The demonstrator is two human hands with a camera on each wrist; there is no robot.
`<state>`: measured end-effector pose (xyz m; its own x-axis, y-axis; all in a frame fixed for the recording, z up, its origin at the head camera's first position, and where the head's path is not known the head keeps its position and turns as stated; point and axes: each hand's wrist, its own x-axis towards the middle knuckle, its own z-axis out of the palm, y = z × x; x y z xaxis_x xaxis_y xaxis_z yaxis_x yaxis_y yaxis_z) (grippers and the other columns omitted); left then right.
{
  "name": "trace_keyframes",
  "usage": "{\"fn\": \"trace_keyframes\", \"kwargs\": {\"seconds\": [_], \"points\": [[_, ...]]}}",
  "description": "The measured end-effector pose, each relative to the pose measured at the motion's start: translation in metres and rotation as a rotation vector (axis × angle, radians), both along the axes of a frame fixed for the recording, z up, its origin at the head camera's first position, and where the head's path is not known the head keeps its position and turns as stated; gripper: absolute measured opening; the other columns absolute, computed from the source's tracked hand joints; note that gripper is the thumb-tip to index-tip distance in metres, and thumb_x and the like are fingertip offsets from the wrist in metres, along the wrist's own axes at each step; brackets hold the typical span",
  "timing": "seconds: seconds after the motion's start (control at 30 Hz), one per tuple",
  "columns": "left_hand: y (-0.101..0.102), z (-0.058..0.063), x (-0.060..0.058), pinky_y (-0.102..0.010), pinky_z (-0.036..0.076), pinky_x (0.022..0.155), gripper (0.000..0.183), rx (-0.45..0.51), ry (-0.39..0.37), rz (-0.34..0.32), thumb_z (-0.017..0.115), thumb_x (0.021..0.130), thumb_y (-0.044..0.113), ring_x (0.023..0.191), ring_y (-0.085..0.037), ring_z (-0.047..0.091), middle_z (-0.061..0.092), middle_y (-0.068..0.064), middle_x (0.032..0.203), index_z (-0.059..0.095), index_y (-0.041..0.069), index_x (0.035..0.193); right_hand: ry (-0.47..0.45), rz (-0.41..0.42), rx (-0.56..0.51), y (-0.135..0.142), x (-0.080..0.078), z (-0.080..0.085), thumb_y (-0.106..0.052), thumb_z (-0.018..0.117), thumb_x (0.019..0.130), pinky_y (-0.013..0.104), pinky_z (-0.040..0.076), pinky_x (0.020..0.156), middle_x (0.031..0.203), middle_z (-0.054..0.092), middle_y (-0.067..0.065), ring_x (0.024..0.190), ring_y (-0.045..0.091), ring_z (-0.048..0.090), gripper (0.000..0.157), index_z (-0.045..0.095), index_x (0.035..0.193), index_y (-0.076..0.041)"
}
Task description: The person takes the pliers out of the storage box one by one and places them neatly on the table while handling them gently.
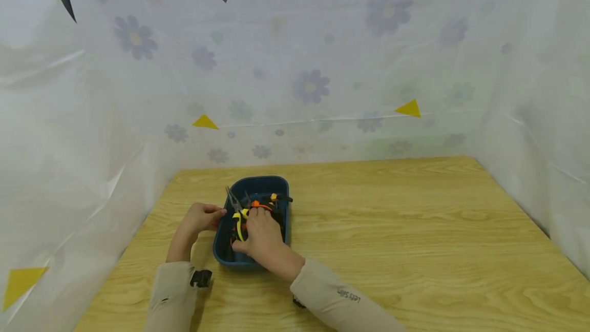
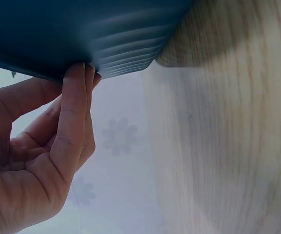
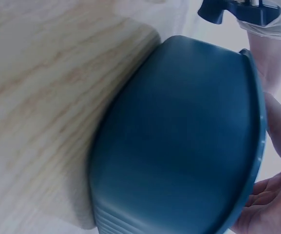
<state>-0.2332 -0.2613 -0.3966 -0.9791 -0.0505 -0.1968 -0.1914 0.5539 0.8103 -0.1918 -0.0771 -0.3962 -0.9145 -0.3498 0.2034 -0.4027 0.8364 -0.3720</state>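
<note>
A dark blue plastic bin (image 1: 283, 188) stands on the table, holding several hand tools. My left hand (image 1: 206, 216) pinches the bin's left rim; in the left wrist view its fingers lie along the outer wall just under the edge. My right hand (image 1: 264, 237) reaches into the bin from the near right, thumb spread toward the left. Beside its fingers lie long-nose pliers with yellow handles (image 1: 239, 224), their jaws pointing to the far left rim. Its fingertips are among the tools, and I cannot tell whether they grip one. An orange-and-black handle (image 1: 264, 206) shows just beyond them.
A tool with a black and orange end (image 1: 282, 198) pokes over the bin's right rim. The wood-grain table (image 1: 392, 229) extends far to the right. White flower-printed sheeting (image 1: 276, 81) surrounds it at the back and sides.
</note>
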Motion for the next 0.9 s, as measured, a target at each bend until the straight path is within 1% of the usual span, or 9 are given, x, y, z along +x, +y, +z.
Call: {"fn": "trace_keyframes", "kwargs": {"seconds": [0.13, 0.23, 0.3, 0.43, 0.57, 0.63, 0.7, 0.8, 0.9], "points": [[-0.001, 0.000, 0.000, -0.037, 0.053, 0.069, 0.036, -0.005, -0.001, -0.004, 0.055, 0.089, 0.021, 0.071, -0.019, 0.062, 0.061, -0.015, 0.089, 0.058, -0.008, 0.110, -0.016, -0.003, -0.006, 0.003, 0.003, 0.008, -0.058, 0.066, 0.066, 0.023, 0.050, 0.061, 0.101, 0.054, 0.009, 0.085, 0.017, 0.054, 0.079, 0.049, 0.117, 0.000], [-0.002, 0.000, 0.000, -0.035, 0.053, 0.068, 0.035, -0.014, 0.000, -0.001, 0.055, 0.088, 0.021, 0.070, -0.018, 0.061, 0.062, -0.014, 0.087, 0.059, -0.007, 0.109, -0.019, -0.002, -0.007, 0.005, 0.004, 0.013, -0.059, 0.064, 0.067, 0.024, 0.051, 0.064, 0.106, 0.054, 0.011, 0.089, 0.018, 0.055, 0.081, 0.047, 0.120, 0.000], [-0.003, 0.000, 0.000, -0.035, 0.053, 0.068, 0.035, -0.011, -0.001, 0.000, 0.055, 0.088, 0.021, 0.071, -0.018, 0.061, 0.062, -0.014, 0.087, 0.059, -0.007, 0.109, -0.018, 0.002, -0.016, 0.007, 0.005, 0.015, -0.058, 0.064, 0.068, 0.024, 0.051, 0.064, 0.105, 0.055, 0.010, 0.087, 0.018, 0.056, 0.080, 0.048, 0.119, 0.000], [-0.005, 0.001, -0.001, -0.034, 0.053, 0.068, 0.036, 0.002, -0.004, 0.000, 0.055, 0.088, 0.021, 0.071, -0.018, 0.061, 0.061, -0.015, 0.090, 0.058, -0.007, 0.110, -0.002, 0.005, -0.047, 0.011, 0.006, 0.017, -0.056, 0.065, 0.068, 0.021, 0.048, 0.058, 0.097, 0.056, 0.009, 0.075, 0.014, 0.055, 0.074, 0.051, 0.114, 0.001], [-0.005, 0.000, -0.001, -0.034, 0.053, 0.067, 0.036, 0.010, -0.002, 0.000, 0.055, 0.088, 0.020, 0.072, -0.018, 0.062, 0.060, -0.016, 0.091, 0.058, -0.008, 0.110, 0.006, 0.016, -0.114, 0.016, 0.008, 0.018, -0.053, 0.067, 0.067, 0.017, 0.041, 0.049, 0.084, 0.052, 0.004, 0.062, 0.010, 0.047, 0.067, 0.053, 0.106, -0.001], [-0.005, 0.000, -0.001, -0.034, 0.053, 0.067, 0.035, 0.012, 0.000, 0.001, 0.055, 0.088, 0.020, 0.071, -0.019, 0.062, 0.061, -0.016, 0.091, 0.058, -0.008, 0.110, 0.011, 0.022, -0.154, 0.019, 0.009, 0.019, -0.052, 0.067, 0.067, 0.016, 0.037, 0.046, 0.079, 0.049, 0.002, 0.059, 0.009, 0.043, 0.062, 0.053, 0.102, -0.002], [-0.004, -0.001, -0.001, -0.034, 0.053, 0.066, 0.035, 0.012, 0.002, 0.001, 0.055, 0.088, 0.020, 0.071, -0.019, 0.062, 0.061, -0.015, 0.090, 0.058, -0.009, 0.109, 0.018, 0.022, -0.187, 0.022, 0.010, 0.021, -0.050, 0.068, 0.067, 0.016, 0.036, 0.046, 0.076, 0.047, 0.001, 0.059, 0.009, 0.041, 0.059, 0.053, 0.099, -0.003], [-0.004, -0.001, -0.001, -0.034, 0.053, 0.066, 0.036, 0.023, 0.010, -0.006, 0.056, 0.088, 0.019, 0.071, -0.020, 0.062, 0.061, -0.016, 0.088, 0.057, -0.010, 0.109, 0.019, 0.006, -0.236, 0.027, 0.012, 0.024, -0.048, 0.069, 0.067, 0.019, 0.041, 0.051, 0.080, 0.050, 0.002, 0.063, 0.011, 0.045, 0.059, 0.054, 0.102, -0.002], [-0.003, -0.001, 0.000, -0.034, 0.053, 0.066, 0.036, 0.033, 0.017, -0.008, 0.056, 0.088, 0.018, 0.071, -0.021, 0.063, 0.061, -0.016, 0.087, 0.057, -0.011, 0.108, -0.014, -0.015, -0.276, 0.035, 0.015, 0.029, -0.048, 0.069, 0.069, 0.024, 0.047, 0.060, 0.095, 0.055, 0.006, 0.075, 0.015, 0.053, 0.065, 0.052, 0.111, -0.001]]}}
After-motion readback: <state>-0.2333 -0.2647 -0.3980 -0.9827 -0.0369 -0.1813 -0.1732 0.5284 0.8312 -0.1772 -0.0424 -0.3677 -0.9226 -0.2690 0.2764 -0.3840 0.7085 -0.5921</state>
